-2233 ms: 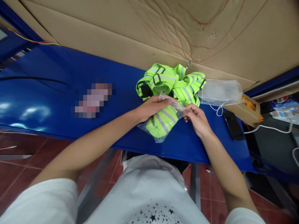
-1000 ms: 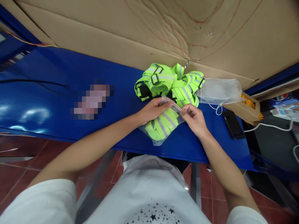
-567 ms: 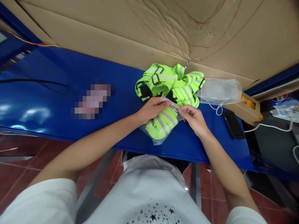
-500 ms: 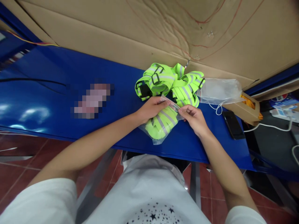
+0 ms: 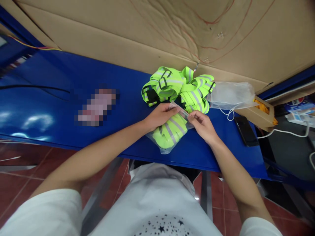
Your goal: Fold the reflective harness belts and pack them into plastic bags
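A clear plastic bag (image 5: 165, 151) holds a folded neon-yellow strap (image 5: 169, 132) with grey reflective stripes. My left hand (image 5: 158, 115) grips the left end of the bag's top edge, thumb laid along it. At the other end of that edge, my right hand (image 5: 200, 123) pinches the plastic between thumb and fingers. The edge runs slanted between both hands. Just beyond them lies a heap of loose neon-yellow reflective straps (image 5: 172, 82) with black buckles.
Right of the straps lies a stack of clear plastic bags (image 5: 231, 93), with an open cardboard box (image 5: 262, 114) beside it. A black phone (image 5: 246, 131) rests near the blue table's (image 5: 128, 95) right end. A cardboard panel (image 5: 110, 39) stands along the back. A blurred-out item (image 5: 97, 106) lies left.
Both hands keep their hold on the bag's top edge. The bag and hands have barely shifted; the whole view has moved very slightly.
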Action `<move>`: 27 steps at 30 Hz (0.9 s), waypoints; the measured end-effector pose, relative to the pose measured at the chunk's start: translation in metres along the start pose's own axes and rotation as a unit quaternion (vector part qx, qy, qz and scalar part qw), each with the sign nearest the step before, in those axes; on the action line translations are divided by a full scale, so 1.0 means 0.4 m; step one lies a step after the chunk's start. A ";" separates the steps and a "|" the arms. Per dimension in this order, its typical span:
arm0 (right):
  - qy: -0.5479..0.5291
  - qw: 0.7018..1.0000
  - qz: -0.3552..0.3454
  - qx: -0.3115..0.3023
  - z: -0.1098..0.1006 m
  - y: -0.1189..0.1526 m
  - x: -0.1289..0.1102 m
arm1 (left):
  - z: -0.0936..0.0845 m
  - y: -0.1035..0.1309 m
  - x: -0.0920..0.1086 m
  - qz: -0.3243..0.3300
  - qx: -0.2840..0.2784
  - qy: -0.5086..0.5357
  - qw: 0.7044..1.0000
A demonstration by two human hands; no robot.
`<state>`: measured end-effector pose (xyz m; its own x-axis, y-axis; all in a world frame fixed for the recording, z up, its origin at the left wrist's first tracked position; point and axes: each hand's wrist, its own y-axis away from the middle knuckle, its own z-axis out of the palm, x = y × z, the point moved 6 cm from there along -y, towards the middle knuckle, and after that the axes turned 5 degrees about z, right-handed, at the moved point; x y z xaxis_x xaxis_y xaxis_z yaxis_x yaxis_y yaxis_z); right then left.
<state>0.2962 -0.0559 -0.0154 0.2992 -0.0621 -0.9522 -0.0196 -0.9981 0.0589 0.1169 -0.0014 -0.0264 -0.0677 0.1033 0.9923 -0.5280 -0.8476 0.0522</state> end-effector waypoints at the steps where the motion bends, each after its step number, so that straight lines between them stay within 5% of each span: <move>1: -0.002 1.000 0.006 -0.001 0.000 -0.003 0.005 | -0.004 -0.002 -0.001 0.004 0.013 -0.006 1.000; 6: -0.002 0.999 0.016 0.033 -0.009 -0.009 0.014 | -0.022 -0.010 -0.002 0.028 0.066 -0.048 0.996; 27: 0.008 1.000 -0.025 0.005 0.006 0.003 -0.023 | -0.008 0.000 0.065 0.182 0.013 -0.145 0.973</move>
<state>0.2913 -0.0565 -0.0072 0.3155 -0.0122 -0.9488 -0.0147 -0.9999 0.0079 0.1125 0.0029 -0.0012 -0.0032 -0.3534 0.9355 -0.4918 -0.8140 -0.3092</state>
